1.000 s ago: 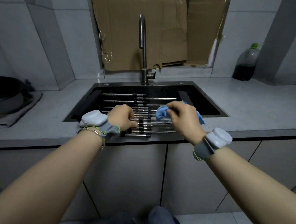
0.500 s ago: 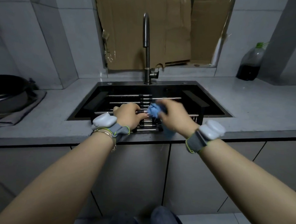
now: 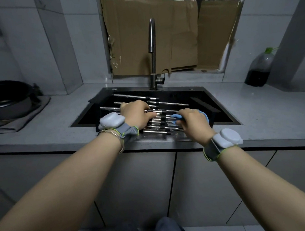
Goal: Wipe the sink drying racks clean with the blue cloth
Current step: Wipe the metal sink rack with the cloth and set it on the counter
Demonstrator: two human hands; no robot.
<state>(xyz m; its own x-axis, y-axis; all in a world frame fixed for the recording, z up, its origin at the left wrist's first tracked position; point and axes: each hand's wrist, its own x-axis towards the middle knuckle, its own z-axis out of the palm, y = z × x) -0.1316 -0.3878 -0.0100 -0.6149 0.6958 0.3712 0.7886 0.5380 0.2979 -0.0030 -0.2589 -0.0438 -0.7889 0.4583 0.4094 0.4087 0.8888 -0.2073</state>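
Note:
A drying rack of steel rods with black connectors lies across the black sink. My left hand rests on the rack's left half, fingers curled over the rods and holding them down. My right hand grips the blue cloth and presses it onto the rods on the right half. Most of the cloth is hidden under that hand; blue edges show at its left and right sides.
A tall grey faucet stands behind the sink. Cardboard covers the window. A dark pan sits on a cloth at the left. A bottle with dark liquid stands at the back right on the grey counter.
My right hand has slid the blue cloth rightward along the rods after a pass to the left. My left hand has stayed on the rack's left half.

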